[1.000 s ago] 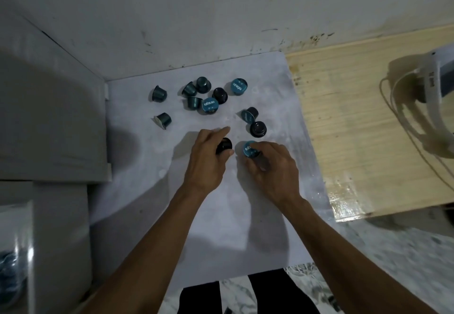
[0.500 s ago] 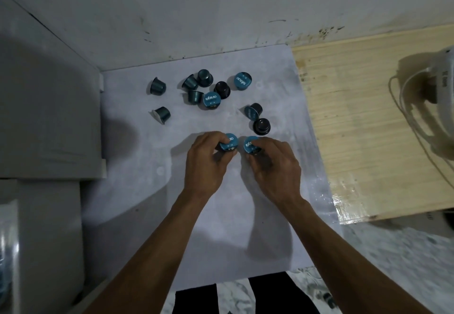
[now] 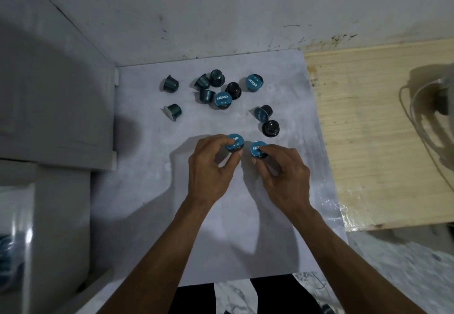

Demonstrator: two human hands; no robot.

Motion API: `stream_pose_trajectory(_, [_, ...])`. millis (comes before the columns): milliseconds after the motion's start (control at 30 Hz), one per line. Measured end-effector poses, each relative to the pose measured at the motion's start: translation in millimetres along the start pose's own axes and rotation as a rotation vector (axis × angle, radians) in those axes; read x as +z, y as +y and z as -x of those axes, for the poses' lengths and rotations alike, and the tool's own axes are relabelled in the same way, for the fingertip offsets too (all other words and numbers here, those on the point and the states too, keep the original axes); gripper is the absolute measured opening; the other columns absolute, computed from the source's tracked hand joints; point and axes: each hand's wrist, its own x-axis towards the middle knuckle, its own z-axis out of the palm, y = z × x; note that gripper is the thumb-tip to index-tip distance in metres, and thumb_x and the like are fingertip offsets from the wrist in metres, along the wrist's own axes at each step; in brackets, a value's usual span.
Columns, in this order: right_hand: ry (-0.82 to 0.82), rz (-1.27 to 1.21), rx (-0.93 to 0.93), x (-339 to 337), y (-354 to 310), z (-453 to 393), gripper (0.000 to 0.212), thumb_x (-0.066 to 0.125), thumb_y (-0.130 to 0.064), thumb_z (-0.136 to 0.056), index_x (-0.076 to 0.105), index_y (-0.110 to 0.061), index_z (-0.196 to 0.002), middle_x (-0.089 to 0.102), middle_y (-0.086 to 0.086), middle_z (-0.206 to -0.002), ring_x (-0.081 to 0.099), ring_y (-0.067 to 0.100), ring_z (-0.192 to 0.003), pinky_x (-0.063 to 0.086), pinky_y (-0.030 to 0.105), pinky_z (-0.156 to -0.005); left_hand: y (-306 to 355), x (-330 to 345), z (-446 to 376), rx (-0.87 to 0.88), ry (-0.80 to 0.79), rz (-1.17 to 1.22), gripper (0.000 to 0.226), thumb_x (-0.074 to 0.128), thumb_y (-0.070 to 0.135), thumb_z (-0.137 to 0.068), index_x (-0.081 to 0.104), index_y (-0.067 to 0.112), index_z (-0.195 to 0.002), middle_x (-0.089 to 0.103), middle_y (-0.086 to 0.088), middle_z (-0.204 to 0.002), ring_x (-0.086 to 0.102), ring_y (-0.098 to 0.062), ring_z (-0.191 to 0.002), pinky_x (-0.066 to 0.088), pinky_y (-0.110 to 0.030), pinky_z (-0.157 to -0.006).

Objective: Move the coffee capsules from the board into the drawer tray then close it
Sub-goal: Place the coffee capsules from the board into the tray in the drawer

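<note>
Drawer tray (image 3: pixel 12 247): far left edge, blurred; destination, well apart from the board.
Board (image 3: pixel 147 203): ten loose capsules (image 3: pixel 222 99) scattered at its far end.
Left hand (image 3: pixel 211 168): fingertips pinching one capsule (image 3: pixel 235 142), foil lid up, likely for carrying.
Right hand (image 3: pixel 287 173): pinching a second capsule (image 3: pixel 256 148) likewise.

Since a second ago, we have turned the capsule in our left hand (image 3: pixel 211 166) so its blue foil lid (image 3: pixel 235 141) faces up, matching the right hand's capsule (image 3: pixel 257 148).
</note>
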Motion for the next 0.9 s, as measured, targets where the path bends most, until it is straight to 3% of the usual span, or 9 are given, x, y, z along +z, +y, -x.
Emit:
stream_pose_trajectory(100, [-0.01,-0.003,-0.026,-5.0,-21.5,-3.4,0.025,0.078,-0.018,-0.082,0.072,-0.007,-0.103,0.074,0.006,-0.101,0.067,0.021,-0.087,0.057,0.031,-0.075,7.8,-22.5,8.5,-0.015,0.052,-0.002,0.025,0.08,0.014,-0.078,0.07,0.008,-0.1,0.071,0.0,-0.103,0.065,-0.014,-0.098,0.053,-0.023,-0.084])
stream_pose_trajectory(300, [-0.026,-0.115,-0.042,-4.4,-89.0,-2.6,0.027,0.082,-0.022,-0.078,0.073,-0.015,-0.102,0.072,-0.006,-0.098,0.065,0.012,-0.078,0.051,0.02,-0.062,23.8,-91.5,31.1,-0.015,0.133,0.009,0.027,0.081,0.014,-0.078,0.069,0.014,-0.102,0.071,0.006,-0.103,0.065,-0.011,-0.095,0.054,-0.03,-0.075])
stream_pose_trajectory(400, [-0.053,-0.167,-0.047,1.5,-135.4,7.9,0.027,0.082,-0.023,-0.077,0.072,-0.02,-0.103,0.07,-0.012,-0.097,0.063,0.008,-0.075,0.049,0.021,-0.055,32.3,-138.7,45.9,-0.028,0.176,0.025,0.027,0.08,0.017,-0.078,0.069,0.021,-0.102,0.071,0.012,-0.102,0.065,-0.008,-0.093,0.053,-0.027,-0.073])
stream_pose_trajectory(567, [-0.08,-0.249,-0.056,23.0,-218.7,42.6,0.025,0.082,-0.026,-0.078,0.073,-0.023,-0.1,0.072,-0.011,-0.096,0.064,0.009,-0.074,0.047,0.022,-0.053,25.7,-237.5,88.0,-0.025,0.204,-0.004,0.025,0.08,0.017,-0.079,0.07,0.02,-0.102,0.071,0.012,-0.102,0.065,-0.005,-0.089,0.054,-0.026,-0.073])
stream_pose_trajectory(700, [-0.122,-0.323,-0.053,43.2,-285.0,88.1,0.021,0.082,-0.024,-0.078,0.073,-0.022,-0.098,0.072,-0.011,-0.093,0.064,0.012,-0.072,0.045,0.022,-0.049,9.2,-326.3,138.9,-0.097,0.203,-0.049,0.026,0.081,0.023,-0.078,0.068,0.028,-0.099,0.067,0.021,-0.097,0.062,0.003,-0.085,0.05,-0.013,-0.07])
stream_pose_trajectory(900, [-0.206,-0.355,-0.011,82.1,-355.1,142.7,0.022,0.081,-0.024,-0.077,0.074,-0.025,-0.097,0.072,-0.01,-0.086,0.065,0.012,-0.07,0.05,0.026,-0.051,-33.7,-437.7,197.6,-0.174,0.267,-0.074,0.03,0.085,0.022,-0.072,0.071,0.024,-0.098,0.073,0.011,-0.098,0.067,-0.002,-0.078,0.056,-0.022,-0.067])
